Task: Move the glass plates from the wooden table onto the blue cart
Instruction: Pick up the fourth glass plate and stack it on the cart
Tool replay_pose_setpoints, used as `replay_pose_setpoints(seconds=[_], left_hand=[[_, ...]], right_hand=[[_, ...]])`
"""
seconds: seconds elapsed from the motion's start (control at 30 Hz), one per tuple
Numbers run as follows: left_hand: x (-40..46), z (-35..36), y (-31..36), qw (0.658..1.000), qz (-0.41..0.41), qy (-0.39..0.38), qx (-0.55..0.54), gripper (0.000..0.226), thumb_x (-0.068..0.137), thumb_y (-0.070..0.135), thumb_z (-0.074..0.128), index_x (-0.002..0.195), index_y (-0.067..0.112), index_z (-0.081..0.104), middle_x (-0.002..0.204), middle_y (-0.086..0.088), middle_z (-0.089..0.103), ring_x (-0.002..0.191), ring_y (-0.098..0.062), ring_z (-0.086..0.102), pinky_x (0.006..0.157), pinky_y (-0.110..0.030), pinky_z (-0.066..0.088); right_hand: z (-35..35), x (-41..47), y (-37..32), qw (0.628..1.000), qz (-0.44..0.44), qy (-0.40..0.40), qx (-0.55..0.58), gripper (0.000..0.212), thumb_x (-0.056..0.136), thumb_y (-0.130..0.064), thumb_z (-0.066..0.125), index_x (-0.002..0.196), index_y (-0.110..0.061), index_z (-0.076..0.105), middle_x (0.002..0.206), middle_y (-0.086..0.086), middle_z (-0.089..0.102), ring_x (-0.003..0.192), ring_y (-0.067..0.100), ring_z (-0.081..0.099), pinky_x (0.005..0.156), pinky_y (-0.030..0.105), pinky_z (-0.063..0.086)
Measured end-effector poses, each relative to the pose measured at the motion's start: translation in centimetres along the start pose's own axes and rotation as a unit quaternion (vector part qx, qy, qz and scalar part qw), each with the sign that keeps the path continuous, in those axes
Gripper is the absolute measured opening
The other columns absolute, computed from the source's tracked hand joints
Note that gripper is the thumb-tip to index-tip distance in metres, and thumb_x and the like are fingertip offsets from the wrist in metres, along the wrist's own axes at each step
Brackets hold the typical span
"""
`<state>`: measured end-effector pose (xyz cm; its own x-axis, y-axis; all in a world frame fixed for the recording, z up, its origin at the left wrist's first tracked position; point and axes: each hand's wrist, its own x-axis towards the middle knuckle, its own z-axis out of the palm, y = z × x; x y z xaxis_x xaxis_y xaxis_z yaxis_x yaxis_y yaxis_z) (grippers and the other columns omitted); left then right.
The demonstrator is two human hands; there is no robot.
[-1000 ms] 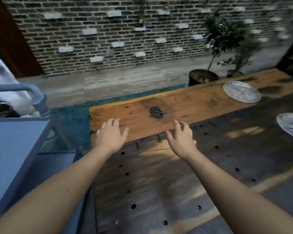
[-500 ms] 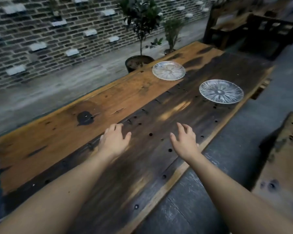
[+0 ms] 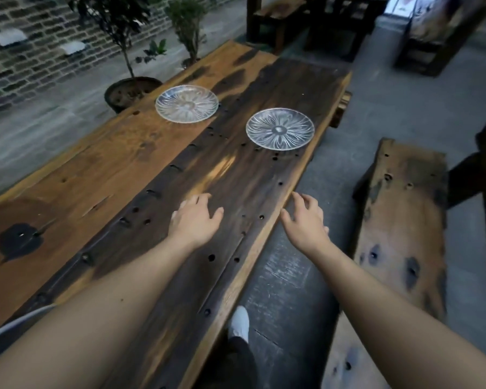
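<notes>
Two clear glass plates with a flower pattern lie on the long wooden table (image 3: 101,175). One plate (image 3: 187,103) rests on the lighter plank at the far side. The other plate (image 3: 280,128) sits on the dark plank close to the table's right edge. My left hand (image 3: 194,219) hovers over the dark plank, fingers spread, empty. My right hand (image 3: 305,220) hangs over the right edge of the table, fingers apart, empty. Both hands are well short of the plates. The blue cart is out of view.
A wooden bench (image 3: 401,237) runs along the right of the table, with a grey floor strip between them where my white shoe (image 3: 238,323) stands. Potted plants (image 3: 129,88) stand behind the table by a brick wall. Dark wooden furniture (image 3: 331,26) fills the back.
My view has swung right and along the table: the blue cart has left the frame and both plates are now ahead and nearer. Both hands stay empty and stretched forward.
</notes>
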<state>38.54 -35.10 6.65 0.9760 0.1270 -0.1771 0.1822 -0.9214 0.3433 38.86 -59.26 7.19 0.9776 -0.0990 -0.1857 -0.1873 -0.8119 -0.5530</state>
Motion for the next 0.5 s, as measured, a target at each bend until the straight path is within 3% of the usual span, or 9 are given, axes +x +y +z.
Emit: replay_pose_setpoints(seconds=[0.5], left_hand=[[17.5, 4.8, 4.6, 0.996, -0.025, -0.049, -0.073, 0.062, 0.091, 0.056, 0.042, 0.14, 0.017, 0.043, 0.143, -0.011, 0.047, 0.132, -0.034, 0.043, 0.109, -0.046, 0.037]], right_hand=[[-2.3, 16.6, 2.7, 0.997, 0.043, -0.012, -0.058, 0.057, 0.093, -0.05, 0.039, 0.145, -0.03, 0.027, 0.154, 0.002, 0.022, 0.142, 0.031, 0.023, 0.107, 0.061, 0.029]])
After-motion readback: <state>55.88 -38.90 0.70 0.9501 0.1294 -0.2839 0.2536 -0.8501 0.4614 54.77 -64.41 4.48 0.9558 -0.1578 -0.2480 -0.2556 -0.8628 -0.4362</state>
